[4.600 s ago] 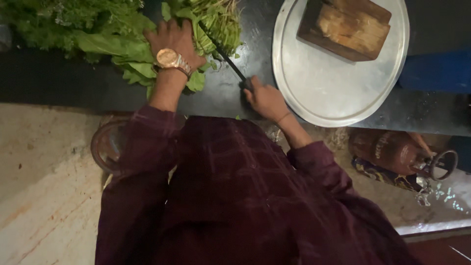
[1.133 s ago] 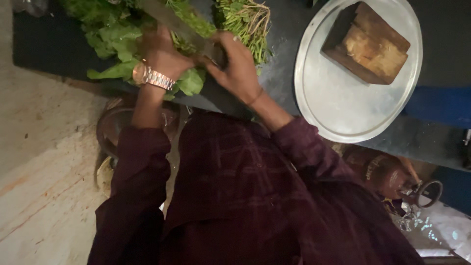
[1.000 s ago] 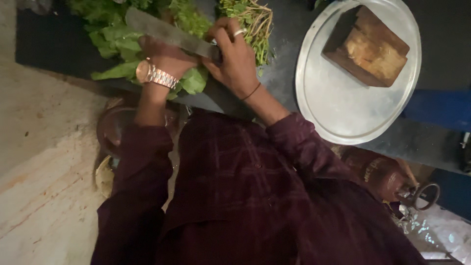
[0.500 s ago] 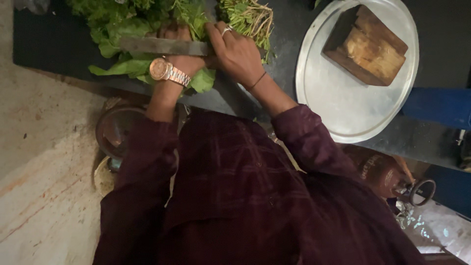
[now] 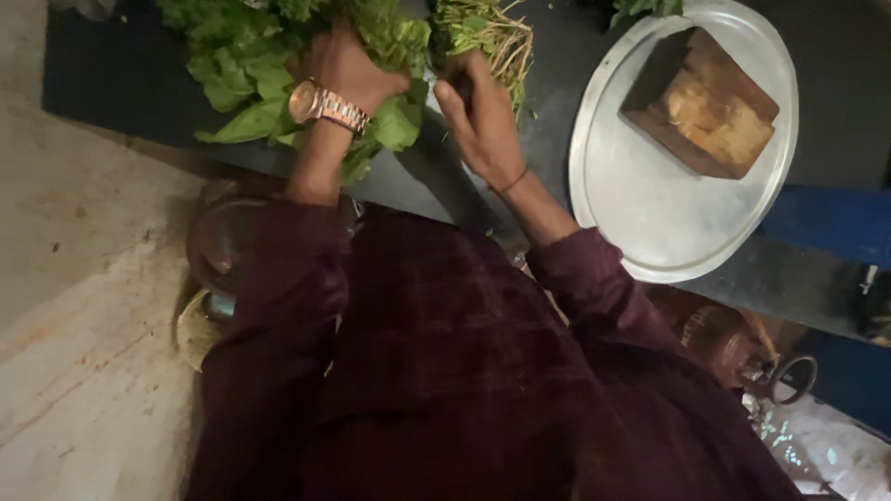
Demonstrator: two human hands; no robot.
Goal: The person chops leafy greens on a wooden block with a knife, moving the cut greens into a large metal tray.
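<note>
Green leafy bunches (image 5: 278,65) are lying across the dark worktop (image 5: 121,93) in front of me, and I am pressing my left hand (image 5: 348,70) down on top of them, palm on the leaves; the fingers are sinking in among the greens, so I cannot tell whether they are spread or curled. A rose-gold wristwatch (image 5: 320,104) is sitting on that wrist. Just beside it my right hand (image 5: 478,125) is reaching toward the rooty end of the bunch (image 5: 492,32), where pale stems and roots are showing. Its fingers are lying close together and bending forward, their tips touching the stems, though whether they are pinching anything is hidden from me. A thin dark band is circling that wrist.

To the right, well apart from the greens, a round steel tray (image 5: 640,213) is resting on the worktop, carrying a wooden block (image 5: 710,107) tilted on its upper half. Both my arms are wearing dark maroon checked sleeves (image 5: 278,306). Below the worktop edge, near my left elbow, a round metal vessel (image 5: 213,250) is standing on the pale stone floor (image 5: 74,278).
</note>
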